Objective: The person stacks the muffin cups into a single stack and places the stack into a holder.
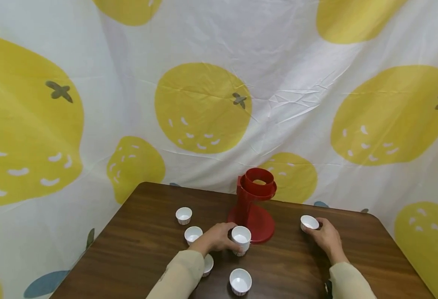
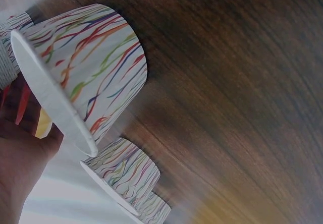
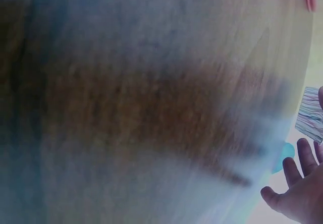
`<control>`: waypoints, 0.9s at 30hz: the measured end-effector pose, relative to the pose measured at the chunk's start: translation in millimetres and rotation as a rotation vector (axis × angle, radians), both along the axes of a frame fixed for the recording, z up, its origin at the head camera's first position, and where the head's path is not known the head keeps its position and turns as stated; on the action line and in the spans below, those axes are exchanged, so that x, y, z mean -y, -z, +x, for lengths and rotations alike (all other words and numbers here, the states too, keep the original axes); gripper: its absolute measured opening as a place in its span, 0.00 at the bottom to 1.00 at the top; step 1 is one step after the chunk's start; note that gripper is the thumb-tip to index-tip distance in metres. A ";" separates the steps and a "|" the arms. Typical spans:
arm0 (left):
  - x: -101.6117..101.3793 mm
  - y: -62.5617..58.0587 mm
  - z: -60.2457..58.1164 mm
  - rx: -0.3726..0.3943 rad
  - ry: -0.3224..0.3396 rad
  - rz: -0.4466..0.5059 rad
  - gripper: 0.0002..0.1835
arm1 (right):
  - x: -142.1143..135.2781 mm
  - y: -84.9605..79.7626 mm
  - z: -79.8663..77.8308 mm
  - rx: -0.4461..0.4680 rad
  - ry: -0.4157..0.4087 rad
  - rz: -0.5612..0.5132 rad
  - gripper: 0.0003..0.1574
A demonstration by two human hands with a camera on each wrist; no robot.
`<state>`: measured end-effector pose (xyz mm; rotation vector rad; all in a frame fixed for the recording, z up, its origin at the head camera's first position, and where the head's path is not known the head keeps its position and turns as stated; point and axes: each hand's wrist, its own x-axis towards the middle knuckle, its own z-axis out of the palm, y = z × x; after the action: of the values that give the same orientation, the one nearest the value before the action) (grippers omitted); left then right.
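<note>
My left hand (image 1: 218, 238) grips a small white paper cup (image 1: 241, 235), thumb and fingers on either side of it. Another cup's lower wall (image 1: 240, 252) shows just beneath, like a stack. In the left wrist view, a cup with coloured wavy lines (image 2: 96, 57) looms large near the hand and partly covers its grip. Farther right, my right hand (image 1: 328, 238) holds another white paper cup (image 1: 309, 222) between thumb and fingers. Its streaked side (image 3: 309, 115) shows at the right wrist view's edge. A red stand (image 1: 262, 222) with a round holder on top stands between the hands.
Loose paper cups lie on the left half of the brown wooden table (image 1: 129, 236): one at the back (image 1: 183, 215), one by the left wrist (image 1: 193, 234), one partly under the forearm (image 1: 207, 265), one in front (image 1: 240, 281). A lemon-print cloth (image 1: 290, 104) hangs behind.
</note>
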<state>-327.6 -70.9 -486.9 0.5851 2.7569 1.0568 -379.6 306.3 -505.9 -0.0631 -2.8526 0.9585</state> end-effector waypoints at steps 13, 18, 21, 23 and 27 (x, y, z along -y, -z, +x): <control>-0.9 0.9 -0.3 0.007 0.006 0.019 0.31 | 0.2 0.6 11.6 -0.038 -0.033 -0.031 0.48; -0.9 0.6 -0.6 0.012 0.009 0.020 0.31 | 3.6 6.2 16.3 -0.035 -0.058 -0.047 0.50; -0.6 -0.2 -0.6 0.014 0.011 0.019 0.31 | 8.4 8.4 19.9 -0.040 -0.069 -0.053 0.49; -0.4 -0.3 -0.9 0.014 0.014 0.021 0.30 | 12.3 8.6 22.5 -0.047 -0.075 -0.063 0.48; -1.0 0.9 -1.5 0.012 0.016 0.023 0.30 | 19.8 7.5 26.3 -0.064 -0.084 -0.073 0.47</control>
<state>-329.0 -69.9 -487.9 0.6001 2.7287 1.0867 -353.3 286.5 -513.4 0.0791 -2.7817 1.0611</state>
